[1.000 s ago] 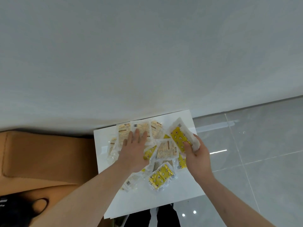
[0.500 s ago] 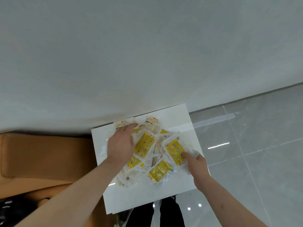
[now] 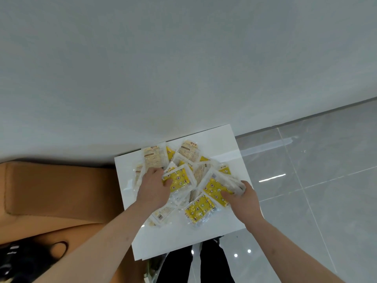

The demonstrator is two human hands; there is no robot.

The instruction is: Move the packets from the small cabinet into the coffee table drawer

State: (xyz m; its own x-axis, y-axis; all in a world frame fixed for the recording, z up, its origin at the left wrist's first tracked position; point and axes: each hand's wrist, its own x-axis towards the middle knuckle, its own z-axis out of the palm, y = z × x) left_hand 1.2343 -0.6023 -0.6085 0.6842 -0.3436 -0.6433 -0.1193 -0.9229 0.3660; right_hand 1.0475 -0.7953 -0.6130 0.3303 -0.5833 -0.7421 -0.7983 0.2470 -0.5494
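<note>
The fingers of the left hand (image 3: 153, 187) are curled and clamped on a yellow packet (image 3: 179, 179): thumb on its near-left edge, the other fingertips hidden at the packet's far-left corner. The fingers of the right hand (image 3: 243, 198) are closed on a second yellow packet (image 3: 216, 189), thumb on top, the rest folded under its right end, where more than one clear wrapper seems to be pinched; the exact nr. cannot be told.

The relation that matters: the heap of packets (image 3: 189, 176) lies between the two hands, i.e. to the right of the left fingers and to the left of the right fingers. The long axis of the right-hand packet runs diagonal, from far-left to near-right, into the palm. The left-hand packet lies more across, a bit tilted. A third yellow packet (image 3: 200, 208) lies just beside the right thumb, so the right hand is judged nearer to it. The beige packets at the back (image 3: 154, 158) are nearer to the left hand.

All packets are spread on the white top of the small cabinet (image 3: 183, 237), overlapping each other. The drawer of the coffee table is not seen, so no packet is judged as moved yet.

The packets are flat, clear plastic w/ yellow printed fronts or beige label sides. They look thin and slippery, and prob. slide when stacked.
</note>
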